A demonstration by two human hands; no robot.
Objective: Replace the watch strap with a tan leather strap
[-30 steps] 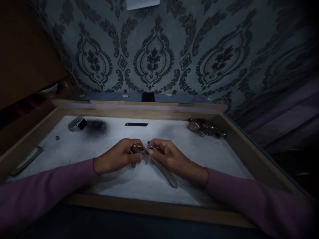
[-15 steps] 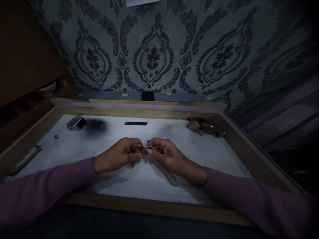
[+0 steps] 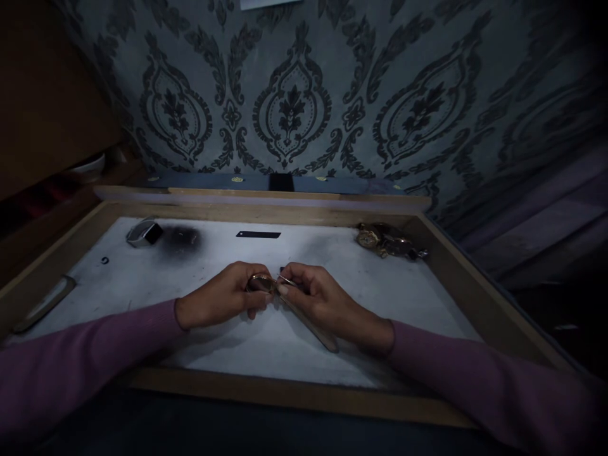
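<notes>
Near the middle of the tray, my left hand (image 3: 216, 297) is closed around a round watch (image 3: 259, 284) with a shiny gold-coloured rim. My right hand (image 3: 332, 301) pinches a thin metal tool (image 3: 287, 280), whose exact kind is too small to make out. The tool's tip is close to the watch's right edge; whether it touches cannot be seen. From under my right hand a flat grey-beige strap (image 3: 311, 326) slants down toward the front. Fingers hide its upper end, so its join to the watch is unclear.
The tray's wooden rim (image 3: 294, 391) surrounds the white surface. At the back lie a black flat strip (image 3: 258, 235) and a silver watch (image 3: 142, 234). Further left are a small black curled piece (image 3: 102, 260) and a grey-beige curved strap (image 3: 52, 304). Watches (image 3: 370, 239) are heaped back right.
Both hands keep nearly the same hold and place. The thin tool's visible end sits very slightly further left, by the watch's edge. The whole view has shifted a little.
</notes>
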